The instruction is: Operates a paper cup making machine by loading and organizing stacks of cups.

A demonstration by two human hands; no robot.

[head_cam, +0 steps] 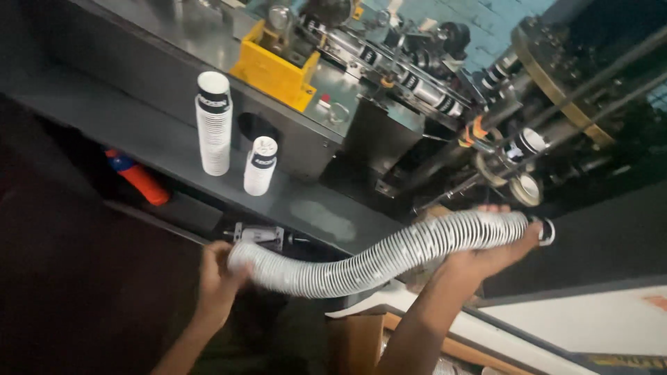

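Below the machine (417,76): long curved cup stack (375,257), left hand (217,278) clasping one end; right hand (486,255) cupping the other; two short stacks (236,135) on ledge (139,132).

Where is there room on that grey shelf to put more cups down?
The grey ledge is bare left of the tall cup stack, and again right of the short cup stack, toward the worn patch. Between the two stacks it is tight. The machine above is crowded. Both hands, left and right, hold the long sagging cup stack.
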